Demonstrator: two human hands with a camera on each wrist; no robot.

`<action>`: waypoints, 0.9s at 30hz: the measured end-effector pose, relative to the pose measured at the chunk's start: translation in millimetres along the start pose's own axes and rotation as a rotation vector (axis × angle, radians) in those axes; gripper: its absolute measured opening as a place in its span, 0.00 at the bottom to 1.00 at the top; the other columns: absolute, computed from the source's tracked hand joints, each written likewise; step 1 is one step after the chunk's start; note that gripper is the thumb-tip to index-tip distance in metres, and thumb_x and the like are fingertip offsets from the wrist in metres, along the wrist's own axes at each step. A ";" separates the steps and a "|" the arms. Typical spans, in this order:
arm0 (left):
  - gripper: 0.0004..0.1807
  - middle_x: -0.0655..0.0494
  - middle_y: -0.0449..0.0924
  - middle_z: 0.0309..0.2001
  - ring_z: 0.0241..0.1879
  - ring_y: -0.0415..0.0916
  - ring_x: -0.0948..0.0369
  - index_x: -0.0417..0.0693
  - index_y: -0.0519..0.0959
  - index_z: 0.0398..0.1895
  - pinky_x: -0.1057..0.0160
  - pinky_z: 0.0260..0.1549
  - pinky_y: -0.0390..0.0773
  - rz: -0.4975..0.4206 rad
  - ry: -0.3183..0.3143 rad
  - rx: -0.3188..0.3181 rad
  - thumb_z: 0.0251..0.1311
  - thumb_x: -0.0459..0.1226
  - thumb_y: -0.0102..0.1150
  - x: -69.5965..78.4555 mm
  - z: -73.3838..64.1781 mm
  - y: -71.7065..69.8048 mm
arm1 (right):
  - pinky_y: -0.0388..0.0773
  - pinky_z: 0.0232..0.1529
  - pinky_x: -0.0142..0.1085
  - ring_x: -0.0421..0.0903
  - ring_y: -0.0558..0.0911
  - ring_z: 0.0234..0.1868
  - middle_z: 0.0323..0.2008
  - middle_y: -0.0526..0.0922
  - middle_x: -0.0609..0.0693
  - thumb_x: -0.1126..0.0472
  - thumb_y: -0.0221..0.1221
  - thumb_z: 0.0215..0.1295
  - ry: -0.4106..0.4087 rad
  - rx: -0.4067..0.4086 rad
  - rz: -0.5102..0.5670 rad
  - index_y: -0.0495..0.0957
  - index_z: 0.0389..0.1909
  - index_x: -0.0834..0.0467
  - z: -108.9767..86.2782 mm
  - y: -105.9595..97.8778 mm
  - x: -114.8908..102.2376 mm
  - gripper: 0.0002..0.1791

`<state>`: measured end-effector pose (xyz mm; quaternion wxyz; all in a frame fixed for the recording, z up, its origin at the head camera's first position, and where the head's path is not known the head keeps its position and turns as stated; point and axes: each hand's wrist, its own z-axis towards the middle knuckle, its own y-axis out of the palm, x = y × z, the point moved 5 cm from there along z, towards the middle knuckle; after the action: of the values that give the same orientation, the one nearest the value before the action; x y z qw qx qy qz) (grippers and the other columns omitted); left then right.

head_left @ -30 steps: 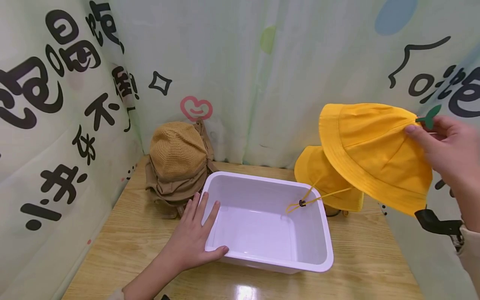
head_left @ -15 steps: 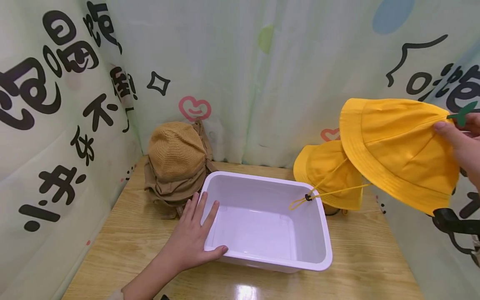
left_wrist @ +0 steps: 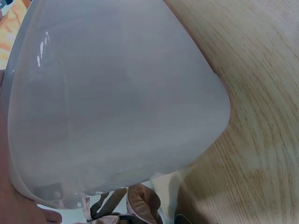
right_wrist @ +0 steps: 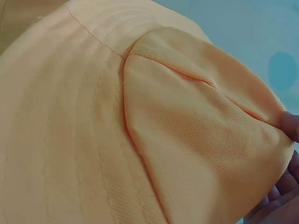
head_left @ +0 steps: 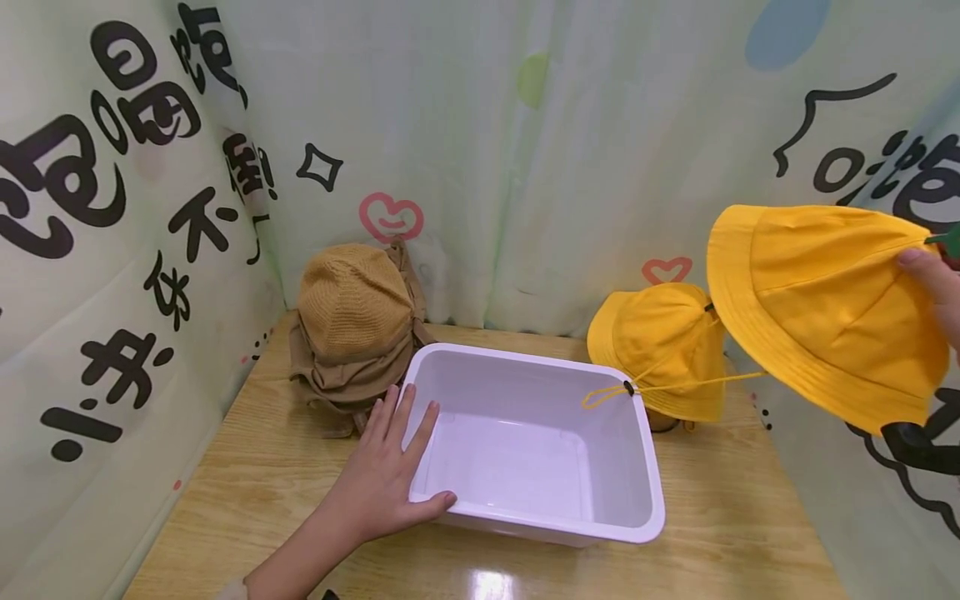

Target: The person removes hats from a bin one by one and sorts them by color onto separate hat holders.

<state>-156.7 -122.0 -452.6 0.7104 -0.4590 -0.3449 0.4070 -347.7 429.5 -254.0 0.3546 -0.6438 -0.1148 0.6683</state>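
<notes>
In the head view, a yellow bucket hat (head_left: 832,308) hangs in the air at the right, its brim toward the left. My right hand (head_left: 943,296), partly cut off by the frame edge, pinches its crown beside a green sprout (head_left: 951,240). The right wrist view shows the hat's stitched brim (right_wrist: 60,121) and the fingers at its top. A yellow drawstring (head_left: 697,383) with a black toggle trails over the right rim of a white plastic tub (head_left: 525,356). With fingers spread, my left hand (head_left: 382,479) rests on the tub's left rim.
A smaller yellow hat (head_left: 660,346) sits behind the tub's right end. At the back left, a tan knitted hat (head_left: 356,300) lies on top of brown fabric (head_left: 330,379). Printed curtains (head_left: 465,125) enclose the wooden table (head_left: 247,492).
The held yellow hat has moved right, away from the smaller one, drawing its cord and toggle toward the tub's right rim. My left hand and the tub stay in place.
</notes>
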 end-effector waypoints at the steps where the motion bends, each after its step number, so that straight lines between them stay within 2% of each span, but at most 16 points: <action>1: 0.57 0.30 0.45 0.77 0.76 0.40 0.34 0.44 0.55 0.78 0.35 0.68 0.57 -0.001 0.001 0.002 0.58 0.77 0.35 0.0 -0.1 0.2 | 0.65 0.24 0.16 0.22 0.67 0.25 0.32 0.64 0.24 0.39 0.49 0.73 0.014 0.018 -0.009 0.60 0.47 0.27 -1.0 0.8 0.0 0.09; 6: 0.57 0.30 0.45 0.77 0.76 0.40 0.34 0.44 0.55 0.78 0.36 0.69 0.57 0.004 0.004 0.003 0.58 0.77 0.33 0.0 -0.6 1.4 | 0.61 0.29 0.13 0.27 0.63 0.33 0.37 0.60 0.24 0.41 0.50 0.72 0.074 0.102 -0.038 0.59 0.54 0.27 -12.3 11.1 -10.3 0.15; 9: 0.57 0.30 0.44 0.77 0.77 0.38 0.35 0.45 0.55 0.79 0.36 0.69 0.56 0.004 0.004 0.001 0.58 0.77 0.34 0.2 -0.6 2.0 | 0.63 0.29 0.12 0.28 0.65 0.32 0.36 0.62 0.25 0.42 0.52 0.71 0.052 0.077 -0.041 0.61 0.47 0.26 -18.3 18.7 -14.8 0.10; 10: 0.57 0.30 0.44 0.77 0.77 0.38 0.36 0.45 0.54 0.79 0.37 0.69 0.56 0.004 0.002 -0.004 0.58 0.77 0.34 0.2 -0.6 2.2 | 0.63 0.29 0.12 0.27 0.65 0.31 0.36 0.62 0.26 0.41 0.52 0.71 0.036 0.066 -0.063 0.64 0.49 0.30 -19.4 21.3 -15.9 0.10; 12: 0.57 0.30 0.44 0.77 0.77 0.37 0.36 0.45 0.54 0.79 0.37 0.70 0.56 0.006 0.002 -0.008 0.58 0.77 0.35 0.5 -0.5 2.0 | 0.66 0.26 0.14 0.28 0.67 0.30 0.38 0.64 0.31 0.39 0.50 0.71 0.003 0.033 -0.120 0.70 0.55 0.41 -21.7 26.6 -16.8 0.18; 14: 0.57 0.30 0.45 0.77 0.77 0.38 0.35 0.45 0.55 0.78 0.37 0.69 0.56 0.009 0.003 -0.005 0.58 0.77 0.35 0.7 -0.5 2.1 | 0.68 0.24 0.16 0.28 0.68 0.27 0.40 0.65 0.36 0.36 0.49 0.70 -0.012 0.009 -0.178 0.68 0.62 0.53 -23.0 31.7 -16.7 0.31; 16: 0.57 0.30 0.46 0.77 0.77 0.38 0.35 0.44 0.55 0.78 0.37 0.69 0.57 0.007 0.003 0.000 0.59 0.77 0.32 1.1 -0.3 1.6 | 0.70 0.22 0.18 0.27 0.69 0.25 0.42 0.67 0.42 0.33 0.48 0.69 -0.009 -0.002 -0.231 0.61 0.67 0.64 -24.8 36.0 -18.3 0.41; 22: 0.57 0.29 0.47 0.76 0.76 0.41 0.34 0.44 0.56 0.78 0.36 0.67 0.58 0.002 0.009 0.022 0.59 0.77 0.27 1.3 0.5 1.2 | 0.67 0.22 0.15 0.29 0.68 0.27 0.44 0.70 0.50 0.37 0.50 0.70 -0.051 0.009 -0.263 0.65 0.66 0.67 -28.4 46.3 -24.2 0.40; 27: 0.57 0.30 0.46 0.76 0.77 0.40 0.35 0.44 0.55 0.78 0.36 0.68 0.58 0.001 0.009 0.012 0.59 0.77 0.32 0.8 2.0 0.8 | 0.66 0.24 0.14 0.33 0.68 0.31 0.42 0.69 0.47 0.37 0.51 0.70 -0.040 0.035 -0.268 0.65 0.68 0.66 -22.6 46.7 -23.6 0.40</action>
<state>-158.3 -120.4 -452.6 0.7146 -0.4567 -0.3390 0.4073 -343.6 374.3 -267.4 0.4498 -0.6030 -0.1950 0.6293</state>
